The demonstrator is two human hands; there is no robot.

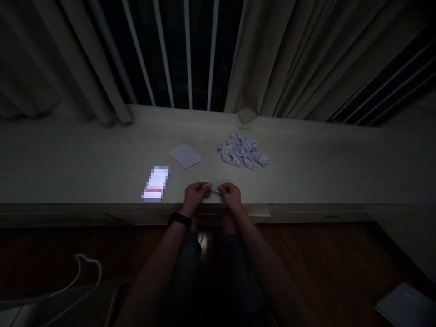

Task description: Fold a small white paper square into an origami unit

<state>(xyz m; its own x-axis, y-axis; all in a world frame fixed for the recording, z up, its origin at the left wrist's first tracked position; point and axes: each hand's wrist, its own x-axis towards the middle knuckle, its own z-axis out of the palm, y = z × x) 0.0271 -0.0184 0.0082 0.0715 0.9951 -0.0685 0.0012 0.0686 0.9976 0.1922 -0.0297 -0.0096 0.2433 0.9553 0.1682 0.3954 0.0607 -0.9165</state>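
A small piece of white paper (214, 187) is pinched between my two hands at the front edge of the pale ledge. My left hand (196, 194), with a black band on its wrist, grips the paper's left side with closed fingers. On the right side, my right hand (230, 194) pinches it with thumb and finger. Beyond my hands to the right lies a pile of small folded papers (241, 151). Flat white sheets (185, 156) lie beyond my left hand. The paper's exact folds are too small and dark to make out.
A lit phone (156, 183) lies on the ledge (85, 159) to the left. Curtains (279, 59) and a barred window (189, 54) stand behind it. A small box-like object (246, 115) rests by the right curtain. A white cable (80, 268) is at the lower left.
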